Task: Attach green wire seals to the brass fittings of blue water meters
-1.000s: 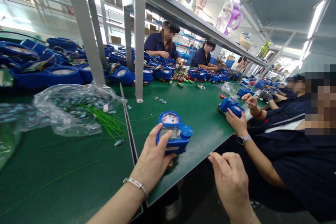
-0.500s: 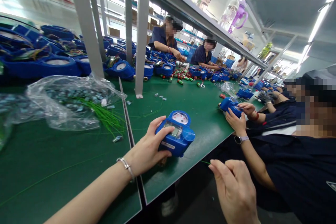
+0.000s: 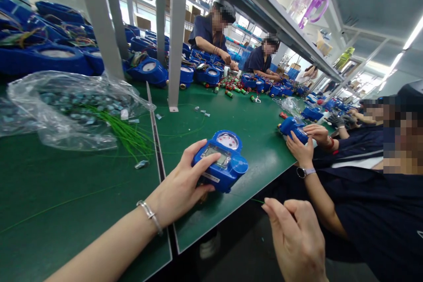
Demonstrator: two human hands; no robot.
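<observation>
A blue water meter (image 3: 220, 181) with a round dial, a small display and a round blue cap is gripped by my left hand (image 3: 180, 185). My thumb lies across the display, and the other fingers wrap around the body just above the green table. Off the table's front edge, my right hand (image 3: 297, 233) pinches a thin green wire (image 3: 256, 200) between thumb and fingertips. The wire stretches left toward the meter; where its far end sits I cannot tell. A bundle of green wires (image 3: 127, 134) sticks out of a clear plastic bag (image 3: 77, 134) holding many small grey-blue pieces.
Blue meters with loose wires (image 3: 56, 57) crowd the back left, behind grey shelf posts (image 3: 178, 39). Green batteries (image 3: 229, 94) lie mid-table. At right, a co-worker's hands (image 3: 302, 145) hold another blue meter (image 3: 291, 128). A narrow gap (image 3: 161, 167) splits the green table (image 3: 99, 211).
The view has shifted slightly, so the background sits a bit differently. Both hands keep their grips, and the meter appears turned only a little.
</observation>
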